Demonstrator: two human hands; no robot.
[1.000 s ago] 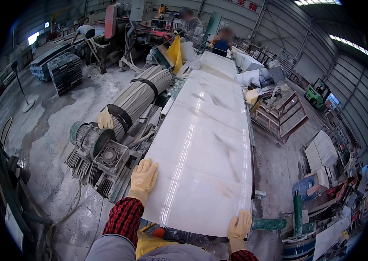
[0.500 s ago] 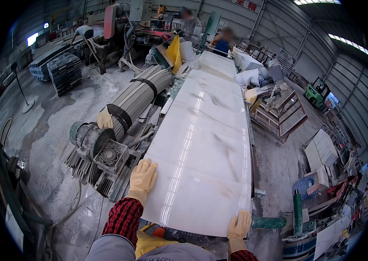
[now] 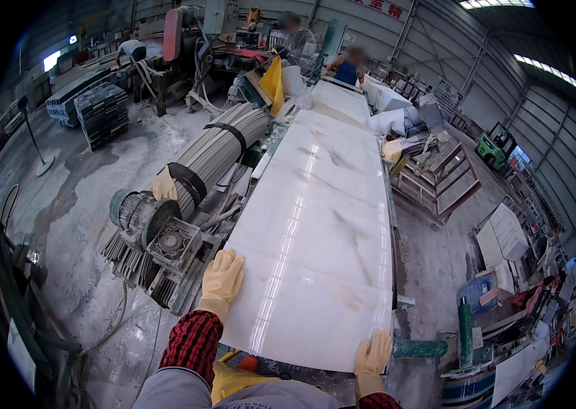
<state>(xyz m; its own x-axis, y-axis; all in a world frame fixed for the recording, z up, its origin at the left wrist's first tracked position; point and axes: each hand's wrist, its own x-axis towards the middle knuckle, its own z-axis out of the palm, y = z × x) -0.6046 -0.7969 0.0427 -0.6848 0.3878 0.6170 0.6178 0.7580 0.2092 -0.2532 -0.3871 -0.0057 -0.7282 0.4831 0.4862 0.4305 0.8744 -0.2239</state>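
Gloves [image 3: 222, 279] cover both hands: the left hand [image 3: 221, 281] lies unclenched on the left edge of a glossy, veined white slab [image 3: 322, 228], the right hand [image 3: 373, 356], fingers extended, on its near right corner. Leftward runs a ribbed grey roll [image 3: 210, 154]; rightward, a blue tub [image 3: 468, 294], contents unclear.

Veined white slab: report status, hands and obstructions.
Left hand on left edge, right hand on near right corner. Veined white slab lying flat, stretching ahead. Motor off its left side.

Ribbed grey wall [image 3: 492, 88], stained floor [image 3: 90, 204]
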